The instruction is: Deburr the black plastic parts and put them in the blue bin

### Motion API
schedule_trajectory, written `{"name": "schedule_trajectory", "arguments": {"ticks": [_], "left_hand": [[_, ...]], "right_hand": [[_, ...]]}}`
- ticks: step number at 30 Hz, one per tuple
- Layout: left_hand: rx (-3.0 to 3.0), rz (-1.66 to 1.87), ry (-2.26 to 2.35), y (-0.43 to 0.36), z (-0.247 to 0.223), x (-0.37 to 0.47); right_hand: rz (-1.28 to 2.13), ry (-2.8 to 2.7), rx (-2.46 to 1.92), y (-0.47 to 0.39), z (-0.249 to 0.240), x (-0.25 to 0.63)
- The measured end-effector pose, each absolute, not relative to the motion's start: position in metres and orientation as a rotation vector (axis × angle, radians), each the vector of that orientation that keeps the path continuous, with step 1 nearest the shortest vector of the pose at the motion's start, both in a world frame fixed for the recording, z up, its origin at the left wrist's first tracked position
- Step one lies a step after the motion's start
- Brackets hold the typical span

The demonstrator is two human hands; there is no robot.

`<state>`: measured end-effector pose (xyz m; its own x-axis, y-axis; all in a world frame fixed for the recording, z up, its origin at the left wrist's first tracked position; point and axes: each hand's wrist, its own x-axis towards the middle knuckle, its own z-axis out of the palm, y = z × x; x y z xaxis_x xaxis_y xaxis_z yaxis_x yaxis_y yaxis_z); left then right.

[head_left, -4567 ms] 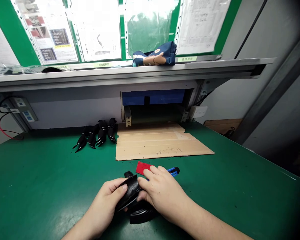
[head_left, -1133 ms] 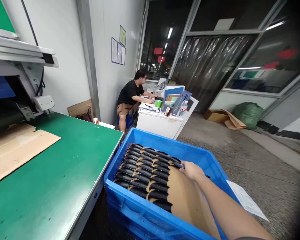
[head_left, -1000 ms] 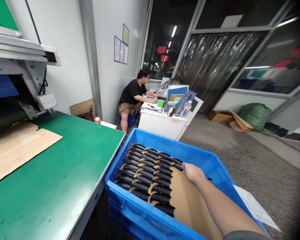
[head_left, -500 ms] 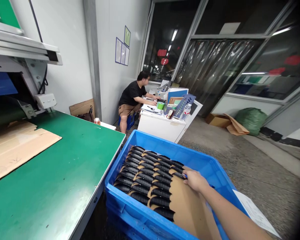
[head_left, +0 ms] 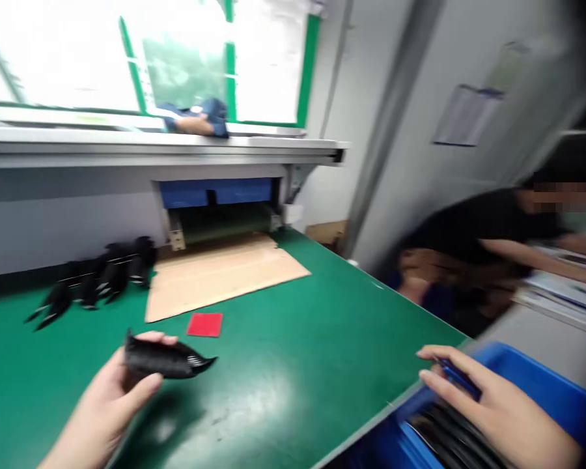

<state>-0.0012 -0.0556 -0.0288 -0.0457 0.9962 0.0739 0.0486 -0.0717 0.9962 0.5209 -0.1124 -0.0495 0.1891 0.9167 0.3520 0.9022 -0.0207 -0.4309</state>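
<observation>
A black curved part (head_left: pixel 163 358) with a pointed, ribbed tip lies in my left hand (head_left: pixel 122 391), fingers behind it and thumb in front, over the green table (head_left: pixel 273 352). My right hand (head_left: pixel 488 397) holds a slim blue tool (head_left: pixel 456 376) between thumb and fingers, above the blue crate (head_left: pixel 542 391). Below that hand, black parts (head_left: pixel 449 433) show in the crate, partly hidden and blurred. A red square (head_left: pixel 204 324) lies flat on the table beyond my left hand.
Bunches of black parts (head_left: pixel 102 277) lie at the back left. A cardboard sheet (head_left: pixel 219 273) rests before a blue-fronted unit under the shelf (head_left: pixel 151 150). A person in black (head_left: pixel 469 225) sits at a desk on the right.
The view has swung left to the table. My left hand has come into view with a black part in it. My right hand has lifted off the parts in the crate.
</observation>
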Motion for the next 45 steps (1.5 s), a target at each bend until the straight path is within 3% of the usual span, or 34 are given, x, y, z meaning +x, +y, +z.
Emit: {"name": "schedule_trajectory", "arguments": {"ticks": [6,11,25,45], "left_hand": [[1.206,1.431,0.886,-0.054,-0.027,-0.024],[1.090,1.564,0.726,-0.055,-0.015,-0.027],[0.787,1.584,0.694,-0.048,-0.021,-0.026],[1.078,1.492,0.787,-0.052,-0.021,-0.033]], "right_hand": [[0.091,-2.493,-1.081,-0.029,0.019,0.260],[0.069,-2.593,-0.796,0.012,0.030,0.164],[0.146,-2.408,-0.780,0.027,0.000,0.143],[0.058,-2.424,-0.754,0.033,-0.018,0.148]]}}
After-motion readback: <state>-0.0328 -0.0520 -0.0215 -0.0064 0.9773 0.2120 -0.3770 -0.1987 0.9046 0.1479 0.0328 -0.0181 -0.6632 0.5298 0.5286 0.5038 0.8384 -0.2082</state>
